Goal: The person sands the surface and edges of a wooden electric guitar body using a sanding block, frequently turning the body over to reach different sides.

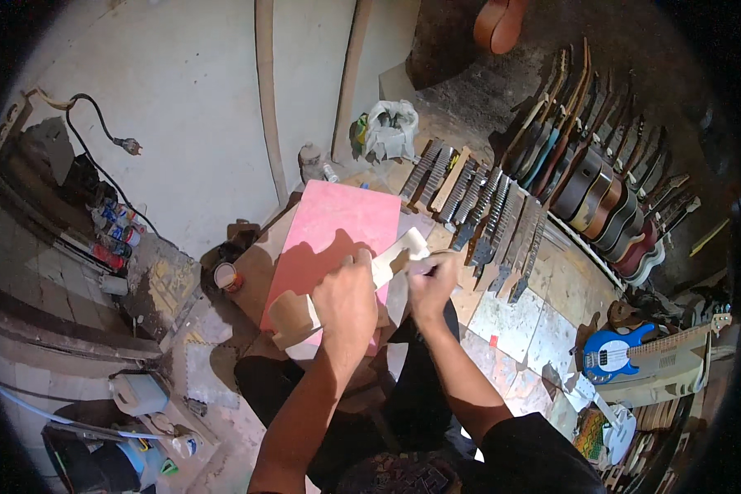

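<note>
My left hand [346, 298] is wrapped over the middle of a pale wooden piece [401, 253], shaped somewhat like a guitar neck. Its broader end juts out to the left of my fist, and its other end points up and to the right. Beside that far end my right hand [435, 288] is closed, fingers pinched together around something small and greyish that I cannot make out. Under the wooden piece lies a pink board [337, 214], with the shadow of my hands on it.
Several guitar necks [469, 198] lie in a row on the tiled floor beyond my right hand. A rack of guitars [601, 198] stands at right, and a blue bass guitar [609, 356] below it. A small open can [226, 277] and a white bag [391, 132] flank the board.
</note>
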`<action>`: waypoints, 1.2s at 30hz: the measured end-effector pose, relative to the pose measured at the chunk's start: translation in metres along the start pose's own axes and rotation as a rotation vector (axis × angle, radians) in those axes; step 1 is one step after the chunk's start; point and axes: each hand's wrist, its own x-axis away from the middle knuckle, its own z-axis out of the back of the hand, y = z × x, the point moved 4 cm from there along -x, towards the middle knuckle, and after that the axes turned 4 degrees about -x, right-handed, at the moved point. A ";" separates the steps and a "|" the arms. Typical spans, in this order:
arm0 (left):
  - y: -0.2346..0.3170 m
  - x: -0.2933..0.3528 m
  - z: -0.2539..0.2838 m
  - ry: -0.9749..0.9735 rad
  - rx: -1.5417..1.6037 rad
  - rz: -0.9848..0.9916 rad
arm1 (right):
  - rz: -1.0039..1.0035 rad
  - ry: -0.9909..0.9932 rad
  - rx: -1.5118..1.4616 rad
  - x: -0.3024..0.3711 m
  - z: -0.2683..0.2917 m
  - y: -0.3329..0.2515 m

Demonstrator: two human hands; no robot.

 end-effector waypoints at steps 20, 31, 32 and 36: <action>0.004 -0.001 0.004 -0.010 0.017 0.002 | -0.035 0.002 -0.045 -0.009 -0.003 -0.011; 0.009 -0.004 0.006 0.027 0.000 -0.036 | -0.019 0.031 -0.074 -0.004 0.000 0.007; 0.011 -0.003 0.003 0.014 0.004 -0.028 | 0.027 0.012 -0.029 0.005 0.001 0.017; 0.007 -0.001 0.005 0.009 -0.004 -0.005 | 0.024 0.012 -0.047 -0.011 0.002 -0.009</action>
